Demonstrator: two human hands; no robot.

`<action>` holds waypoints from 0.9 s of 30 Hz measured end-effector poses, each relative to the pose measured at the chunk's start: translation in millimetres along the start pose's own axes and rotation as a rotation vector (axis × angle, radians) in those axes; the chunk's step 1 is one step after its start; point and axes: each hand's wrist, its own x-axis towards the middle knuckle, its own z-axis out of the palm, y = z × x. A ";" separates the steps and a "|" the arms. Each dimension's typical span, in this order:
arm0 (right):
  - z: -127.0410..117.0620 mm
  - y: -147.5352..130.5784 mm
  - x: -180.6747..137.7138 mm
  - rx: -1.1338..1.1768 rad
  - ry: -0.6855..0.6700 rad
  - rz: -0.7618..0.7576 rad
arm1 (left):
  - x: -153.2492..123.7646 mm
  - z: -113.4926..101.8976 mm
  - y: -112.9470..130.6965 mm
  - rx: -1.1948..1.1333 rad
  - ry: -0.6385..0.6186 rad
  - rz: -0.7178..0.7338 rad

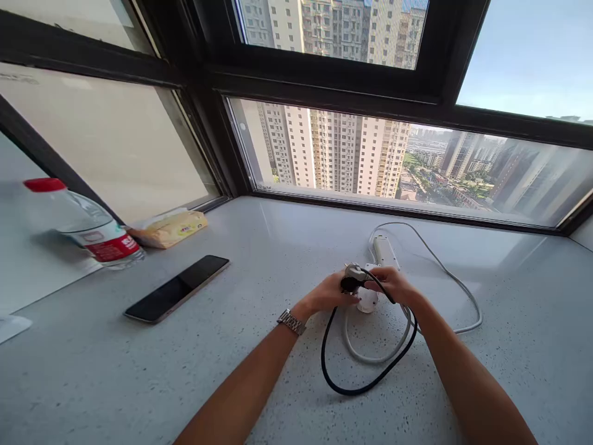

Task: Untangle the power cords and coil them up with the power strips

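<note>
Both hands meet mid-sill: left hand (pixel 327 295) curls round a black plug (pixel 349 284), right hand (pixel 391 284) pinches its black cable (pixel 365 383), over a white adapter (pixel 367 301) near the power strip (pixel 384 252). Far left, the bottle (pixel 88 230) label is unreadable, as is the tissue pack (pixel 169 228); phone (pixel 178 288) lies nearer.

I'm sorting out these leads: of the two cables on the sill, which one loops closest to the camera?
The black cable: its loop swings down nearest the camera from the hands, while the white cable curves back toward the window.
</note>
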 end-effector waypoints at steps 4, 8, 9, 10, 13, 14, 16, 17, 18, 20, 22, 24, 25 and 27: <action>-3.8 -4.3 -2.7 0.176 -0.014 0.027 | 2.2 8.6 -1.2 -0.059 0.038 -0.019; -12.7 -13.2 -8.1 0.264 -0.023 0.052 | -2.1 10.3 -0.6 -0.344 -0.009 -0.050; -15.2 -14.1 -9.4 0.288 -0.020 0.072 | -4.0 9.6 0.9 -0.454 -0.034 -0.050; -17.8 -14.2 -10.6 0.311 -0.015 0.094 | -6.2 8.5 2.9 -0.566 -0.068 -0.044; -24.5 -13.7 -13.8 0.405 -0.007 0.149 | -12.5 4.6 10.2 -0.851 -0.204 -0.028; -26.3 -14.4 -14.8 0.442 -0.001 0.163 | -14.0 4.0 12.4 -0.924 -0.240 -0.039; -29.0 -18.4 -16.7 0.501 0.019 0.193 | -15.5 4.9 15.7 -0.999 -0.244 -0.088; -29.8 -21.6 -17.6 0.514 0.023 0.211 | -15.6 6.4 17.0 -0.998 -0.211 -0.115; -30.3 -25.2 -18.3 0.505 0.017 0.222 | -15.3 8.6 18.0 -0.983 -0.165 -0.132; -29.8 -32.1 -19.2 0.405 -0.024 0.206 | -14.1 14.0 19.9 -0.922 -0.070 -0.142; -27.9 -36.5 -19.0 0.245 -0.074 0.154 | -12.9 18.8 21.9 -0.840 -0.017 -0.144; -25.4 -37.6 -18.0 0.125 -0.097 0.122 | -12.2 21.5 23.6 -0.752 0.007 -0.157; -24.3 -37.4 -17.5 0.098 -0.101 0.123 | -12.0 22.0 24.2 -0.710 0.023 -0.161; -23.2 -36.1 -16.8 0.092 -0.103 0.137 | -11.8 21.8 24.7 -0.634 0.057 -0.156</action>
